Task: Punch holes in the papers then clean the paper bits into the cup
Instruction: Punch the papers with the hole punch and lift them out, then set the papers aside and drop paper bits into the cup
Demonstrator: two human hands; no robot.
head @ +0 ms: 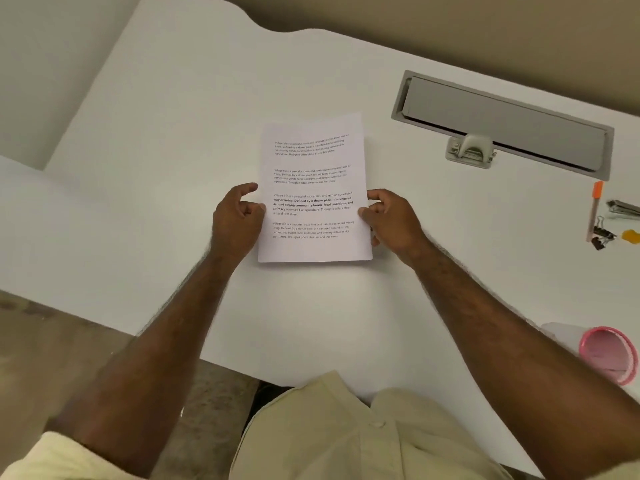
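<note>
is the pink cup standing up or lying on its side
On its side: the pink cup lies on the table, its open mouth facing the camera.

table: white | cable tray: grey, set into table, far right | pen: orange cap, right edge | 2 binder clips: black, beside pen | yellow item: small, unclear

- One head-worn wide-angle camera is looking forward and steeply down from above a white table.
- Both forearms are reaching away from the bottom edge, close to the lens.
- Straight edges are bowing toward the corners.
- The table's far edge is running along the top.
</note>
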